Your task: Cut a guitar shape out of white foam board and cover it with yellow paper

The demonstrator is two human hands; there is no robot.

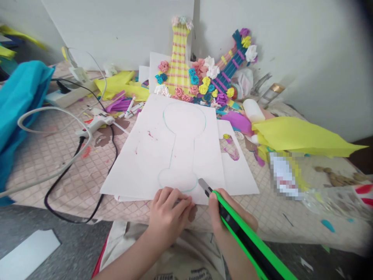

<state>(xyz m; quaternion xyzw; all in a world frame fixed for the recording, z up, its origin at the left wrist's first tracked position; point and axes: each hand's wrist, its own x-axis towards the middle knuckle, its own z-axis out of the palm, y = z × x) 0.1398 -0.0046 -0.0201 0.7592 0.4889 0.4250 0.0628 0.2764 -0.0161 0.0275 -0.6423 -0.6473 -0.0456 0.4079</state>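
My right hand (pixel 233 214) is wrapped round a large green and black utility knife (pixel 247 237). The blade is out, its tip at the lower right of a thin teal outline drawn on a white board (pixel 145 155). That outline has a round top, a narrow neck and a smaller bulge near me. My left hand (pixel 169 210) is closed at the board's near edge, its bent fingers pressed together over it; the thumb is mostly hidden. More white sheets lie beneath the board, and one with a cut-out hole (pixel 241 167) sticks out to the right.
Behind stand a yellow paper-flower guitar (pixel 180 58) and a blue one (pixel 230 72). A hot glue gun (pixel 96 124) with looping cables lies left, near a power strip (pixel 70 93). Yellow paper (pixel 303 136) and a plastic bottle (pixel 335 200) are right.
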